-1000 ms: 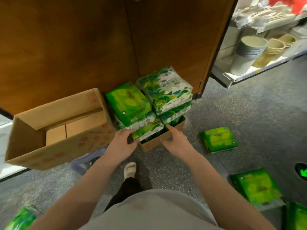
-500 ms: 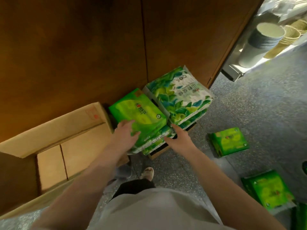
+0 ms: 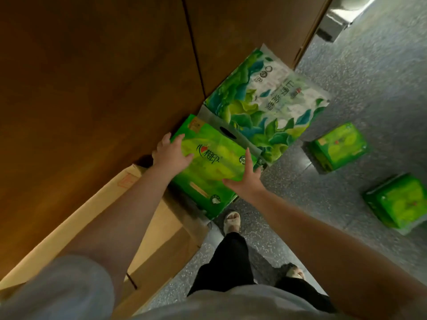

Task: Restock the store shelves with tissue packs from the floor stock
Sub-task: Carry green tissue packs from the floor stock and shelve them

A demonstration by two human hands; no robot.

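Observation:
A bright green tissue pack (image 3: 212,165) lies tilted at the top of the floor stack against the wooden panel. My left hand (image 3: 171,153) grips its far left edge, thumb on the top face. On the pack's right side, my right hand (image 3: 245,179) holds it with the thumb across the top and the fingers round the edge. A larger leaf-printed tissue pack (image 3: 265,107) sits just behind and to the right of it. What lies under the stack is hidden.
Two loose green packs (image 3: 339,146) (image 3: 397,202) lie on the grey floor to the right. An open cardboard box (image 3: 161,227) stands at the left under my left arm. The brown wooden panel (image 3: 92,88) fills the left. My feet (image 3: 232,221) are below the stack.
My hands moved up from the small box under the stack onto the top green pack and took hold of it. The view came closer and tilted downward.

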